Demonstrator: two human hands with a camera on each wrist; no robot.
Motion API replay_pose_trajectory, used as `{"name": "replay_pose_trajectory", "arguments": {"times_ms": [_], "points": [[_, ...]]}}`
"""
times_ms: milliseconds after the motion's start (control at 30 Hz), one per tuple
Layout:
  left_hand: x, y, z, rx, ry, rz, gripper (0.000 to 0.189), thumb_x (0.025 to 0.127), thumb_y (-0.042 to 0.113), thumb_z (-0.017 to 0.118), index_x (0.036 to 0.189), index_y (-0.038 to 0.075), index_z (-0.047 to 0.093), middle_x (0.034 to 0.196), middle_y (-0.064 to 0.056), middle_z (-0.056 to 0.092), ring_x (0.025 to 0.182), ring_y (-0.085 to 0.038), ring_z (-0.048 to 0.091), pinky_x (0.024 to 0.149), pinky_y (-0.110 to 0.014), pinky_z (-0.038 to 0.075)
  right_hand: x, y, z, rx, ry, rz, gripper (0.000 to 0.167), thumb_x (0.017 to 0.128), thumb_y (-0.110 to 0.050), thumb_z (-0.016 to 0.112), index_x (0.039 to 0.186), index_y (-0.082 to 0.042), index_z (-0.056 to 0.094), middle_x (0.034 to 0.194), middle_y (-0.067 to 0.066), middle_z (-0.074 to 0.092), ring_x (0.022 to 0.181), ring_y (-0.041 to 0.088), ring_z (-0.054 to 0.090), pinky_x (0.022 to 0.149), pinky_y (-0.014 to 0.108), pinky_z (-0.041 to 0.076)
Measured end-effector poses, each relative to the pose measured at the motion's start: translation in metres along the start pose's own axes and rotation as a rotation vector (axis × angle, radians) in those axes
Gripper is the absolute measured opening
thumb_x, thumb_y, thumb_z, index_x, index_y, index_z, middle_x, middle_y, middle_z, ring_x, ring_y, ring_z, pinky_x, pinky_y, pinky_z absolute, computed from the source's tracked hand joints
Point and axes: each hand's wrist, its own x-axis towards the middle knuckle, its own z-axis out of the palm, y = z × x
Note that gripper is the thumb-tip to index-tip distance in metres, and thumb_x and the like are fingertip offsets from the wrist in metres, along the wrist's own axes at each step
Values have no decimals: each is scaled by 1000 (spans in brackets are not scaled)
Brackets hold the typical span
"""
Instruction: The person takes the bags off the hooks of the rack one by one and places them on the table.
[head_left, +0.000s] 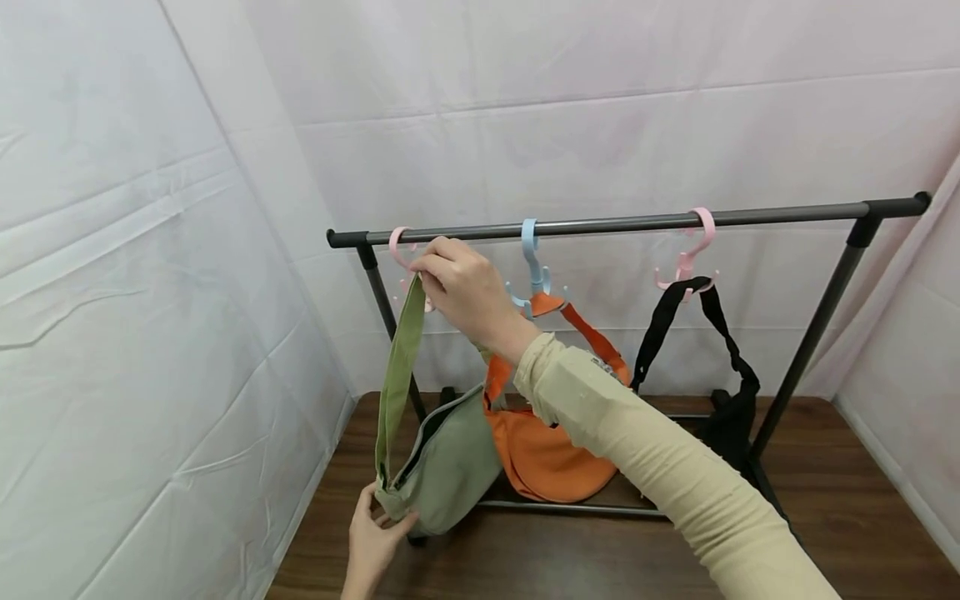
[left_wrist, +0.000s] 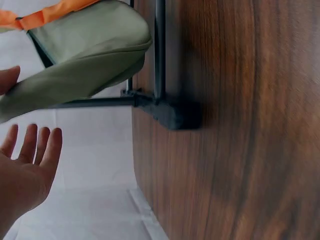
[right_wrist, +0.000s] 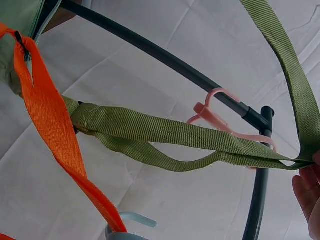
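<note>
In the head view, my right hand (head_left: 468,292) pinches the top of a green webbing strap (head_left: 402,358) just in front of the left pink hook hanger (head_left: 400,247). From that strap hangs a sage-green bag (head_left: 453,462), its zipper partly open. My left hand (head_left: 375,537) is at the bag's lower left end. The left wrist view has its fingers (left_wrist: 42,145) extended and apart from the fabric, with the thumb against the bag (left_wrist: 85,70). Seen from the right wrist, fingertips (right_wrist: 306,192) grip the strap (right_wrist: 165,132) where it folds.
A dark metal rack (head_left: 622,224) stands on a wooden table (head_left: 562,558). An orange bag (head_left: 558,458) hangs from a blue hook hanger (head_left: 532,258), close beside the green one. Farther right, a black bag (head_left: 738,421) hangs from another pink hanger (head_left: 703,237). White sheeting (head_left: 562,150) surrounds everything.
</note>
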Motion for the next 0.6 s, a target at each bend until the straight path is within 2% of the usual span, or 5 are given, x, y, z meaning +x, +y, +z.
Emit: {"name": "replay_pose_trajectory", "arguments": {"times_ms": [100, 233, 400, 600], "points": [[-7, 0, -7, -53, 7, -25, 57, 71, 4, 76, 118, -1, 45, 109, -14, 49, 94, -20, 58, 76, -28, 52, 2, -2, -3, -1, 18, -6, 17, 84, 4, 54, 87, -2, 70, 88, 6, 62, 82, 18, 58, 74, 20, 47], [-11, -1, -9, -75, 68, 15, 43, 71, -3, 73, 107, -4, 51, 95, -7, 53, 83, -1, 53, 72, -19, 50, 4, -6, -6, -1, 9, -19, 16, 84, 2, 55, 87, -3, 70, 87, 6, 62, 82, 19, 58, 75, 20, 46], [-14, -3, -8, -91, 121, 63, 35, 73, -6, 70, 103, -6, 51, 91, -4, 53, 81, 0, 52, 69, -16, 49, 6, -10, -9, 21, -9, -39, 15, 85, 1, 55, 89, -2, 69, 88, 6, 61, 80, 19, 55, 74, 21, 45], [-18, -4, -11, -183, 190, 165, 30, 70, -15, 68, 95, -10, 52, 86, 4, 54, 80, 1, 55, 67, -13, 49, 4, -10, -9, 18, -10, -28, 14, 85, 0, 56, 89, -3, 70, 92, 7, 62, 93, 19, 59, 82, 20, 46]]}}
